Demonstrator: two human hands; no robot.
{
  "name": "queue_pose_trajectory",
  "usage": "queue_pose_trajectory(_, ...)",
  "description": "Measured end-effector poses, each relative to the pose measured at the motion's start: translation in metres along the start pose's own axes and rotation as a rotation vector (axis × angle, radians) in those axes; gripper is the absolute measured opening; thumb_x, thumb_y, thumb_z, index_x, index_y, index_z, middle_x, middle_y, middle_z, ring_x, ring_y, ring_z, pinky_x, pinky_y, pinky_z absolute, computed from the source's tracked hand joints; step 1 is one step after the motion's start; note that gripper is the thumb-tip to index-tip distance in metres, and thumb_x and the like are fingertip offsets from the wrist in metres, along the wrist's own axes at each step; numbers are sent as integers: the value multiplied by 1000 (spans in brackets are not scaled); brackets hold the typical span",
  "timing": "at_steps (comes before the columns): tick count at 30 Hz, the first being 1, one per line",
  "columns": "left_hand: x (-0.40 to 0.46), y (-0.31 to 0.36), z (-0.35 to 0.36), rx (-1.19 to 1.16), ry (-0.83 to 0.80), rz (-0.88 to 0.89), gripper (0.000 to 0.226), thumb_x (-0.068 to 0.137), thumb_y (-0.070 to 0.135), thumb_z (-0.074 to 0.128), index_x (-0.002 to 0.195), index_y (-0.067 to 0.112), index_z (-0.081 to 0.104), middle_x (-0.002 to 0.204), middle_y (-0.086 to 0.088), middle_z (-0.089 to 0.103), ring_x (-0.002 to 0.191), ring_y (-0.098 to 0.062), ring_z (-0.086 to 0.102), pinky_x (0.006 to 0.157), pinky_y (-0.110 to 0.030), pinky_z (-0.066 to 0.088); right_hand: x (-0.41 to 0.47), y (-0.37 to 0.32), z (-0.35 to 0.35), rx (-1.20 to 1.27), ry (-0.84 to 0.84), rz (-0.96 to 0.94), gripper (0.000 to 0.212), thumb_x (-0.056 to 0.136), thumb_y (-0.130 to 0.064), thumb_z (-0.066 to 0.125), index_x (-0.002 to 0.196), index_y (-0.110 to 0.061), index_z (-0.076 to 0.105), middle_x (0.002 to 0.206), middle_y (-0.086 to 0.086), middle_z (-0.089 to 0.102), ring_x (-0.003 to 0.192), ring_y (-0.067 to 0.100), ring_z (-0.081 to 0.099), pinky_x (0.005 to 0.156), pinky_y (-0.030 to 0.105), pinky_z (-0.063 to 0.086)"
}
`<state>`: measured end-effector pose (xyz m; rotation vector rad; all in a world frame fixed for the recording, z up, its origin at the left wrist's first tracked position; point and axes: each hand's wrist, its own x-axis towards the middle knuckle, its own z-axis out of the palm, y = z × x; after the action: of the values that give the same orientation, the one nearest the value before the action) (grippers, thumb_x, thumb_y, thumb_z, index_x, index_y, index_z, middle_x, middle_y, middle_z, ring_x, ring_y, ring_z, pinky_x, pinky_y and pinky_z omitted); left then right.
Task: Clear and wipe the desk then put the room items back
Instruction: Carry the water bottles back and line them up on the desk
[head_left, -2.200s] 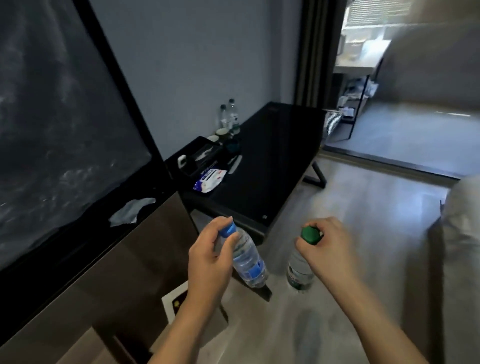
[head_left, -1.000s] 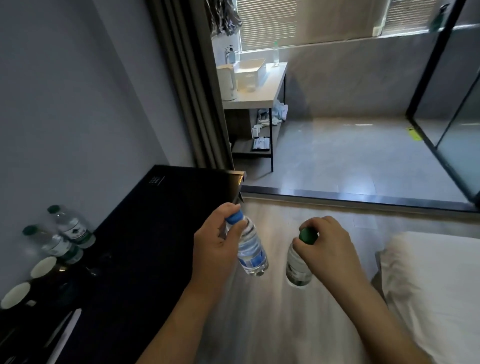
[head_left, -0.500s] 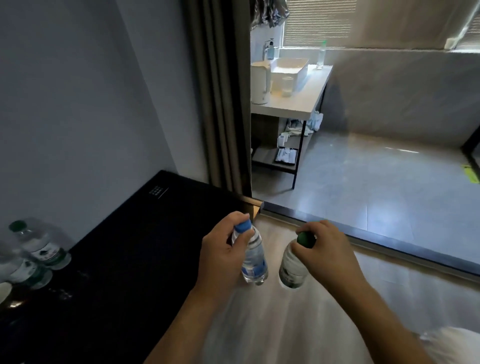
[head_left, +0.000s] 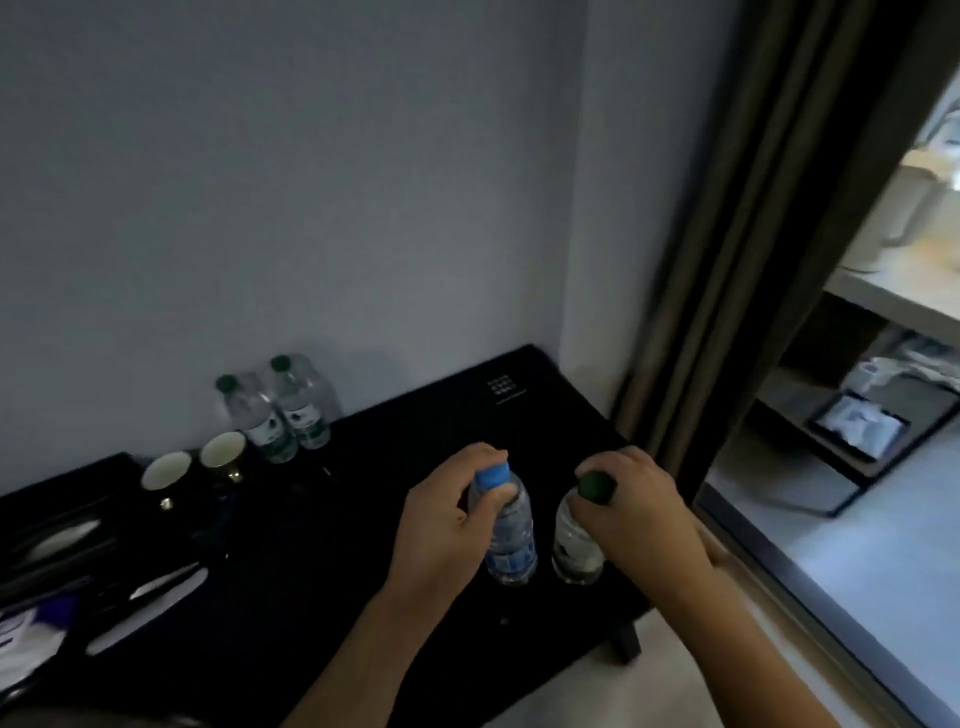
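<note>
My left hand (head_left: 441, 525) grips a clear water bottle with a blue cap (head_left: 506, 540) by its neck. My right hand (head_left: 639, 512) grips a second clear bottle with a green cap (head_left: 574, 545) by its top. Both bottles hang upright, side by side, just above or on the right end of the black desk (head_left: 415, 431); contact with the top cannot be told.
Against the wall stand two green-capped bottles (head_left: 280, 410) and two cups (head_left: 195, 462). A black tray (head_left: 57, 535), a white flat item (head_left: 148, 603) and a wipes pack (head_left: 21, 644) lie at the left. A dark curtain (head_left: 753, 234) hangs right of the desk, bathroom floor beyond.
The view swung left and down onto the desk. Both hands carried the bottles from over the floor to over the desk's right end, still side by side.
</note>
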<state>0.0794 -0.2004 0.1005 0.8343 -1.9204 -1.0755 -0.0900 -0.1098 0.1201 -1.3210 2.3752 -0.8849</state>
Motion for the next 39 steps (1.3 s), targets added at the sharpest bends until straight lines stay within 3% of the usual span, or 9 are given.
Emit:
queue_pose_trajectory(5, 22, -18, -44, 178, 241, -71, 42, 87, 8, 72, 109, 42, 61, 118, 21, 63, 108, 6, 60, 93, -12, 46, 76, -42, 44, 60, -169, -237, 23, 78, -21, 73, 99, -21, 66, 100, -5, 53, 86, 12, 56, 77, 23, 42)
queue_pose_trajectory(9, 26, -43, -88, 218, 425, -187, 43, 86, 9, 72, 109, 45, 61, 108, 20, 67, 97, -3, 66, 87, -25, 54, 118, -85, 90, 88, -310, -337, 20, 79, -22, 73, 98, -20, 66, 99, -5, 52, 85, 11, 56, 76, 22, 43)
queue_pose_trajectory(12, 38, -71, -119, 211, 534, -278, 35, 87, 11, 72, 111, 36, 65, 104, 15, 70, 96, -4, 67, 88, -35, 56, 148, -117, 124, 101, -370, -393, 19, 79, -22, 71, 97, -20, 66, 98, -4, 53, 86, 11, 56, 77, 23, 45)
queue_pose_trajectory(18, 85, -132, -188, 275, 564, -352, 45, 88, 11, 70, 103, 52, 58, 94, 22, 68, 90, 2, 66, 80, -20, 53, 198, -174, 199, 63, -464, -415, 18, 80, -20, 69, 97, -20, 65, 99, -4, 52, 86, 12, 56, 78, 25, 47)
queue_pose_trajectory(22, 121, -184, -229, 322, 593, -364, 44, 86, 11, 72, 101, 50, 57, 90, 20, 66, 82, 0, 66, 71, -11, 49, 233, -209, 254, 23, -515, -412, 18, 82, -20, 69, 99, -17, 64, 102, -3, 51, 86, 13, 55, 74, 22, 44)
queue_pose_trajectory(27, 150, -249, -258, 273, 564, -422, 35, 87, 12, 71, 103, 41, 61, 101, 24, 65, 97, 5, 62, 81, -7, 45, 267, -234, 321, -4, -542, -424, 16, 84, -20, 68, 97, -16, 62, 99, -4, 47, 81, 12, 53, 62, 13, 36)
queue_pose_trajectory(31, 158, -282, -268, 271, 554, -417, 33, 89, 7, 69, 109, 33, 62, 110, 24, 62, 105, 6, 59, 84, -5, 43, 281, -246, 355, 1, -532, -445, 14, 83, -18, 68, 94, -14, 61, 98, -3, 47, 81, 13, 53, 66, 18, 38)
queue_pose_trajectory(36, 154, -301, -268, 328, 513, -359, 32, 89, 9, 68, 117, 25, 63, 116, 28, 60, 112, 6, 57, 94, -20, 49, 283, -253, 372, 13, -502, -468, 13, 81, -16, 69, 89, -12, 61, 96, -3, 49, 79, 14, 53, 72, 25, 44)
queue_pose_trajectory(39, 153, -300, -266, 365, 505, -315, 33, 89, 6, 67, 115, 24, 61, 113, 28, 57, 111, 2, 57, 91, -26, 51, 281, -250, 374, 31, -496, -464, 13, 82, -17, 69, 89, -13, 59, 95, -5, 47, 77, 11, 52, 68, 19, 41)
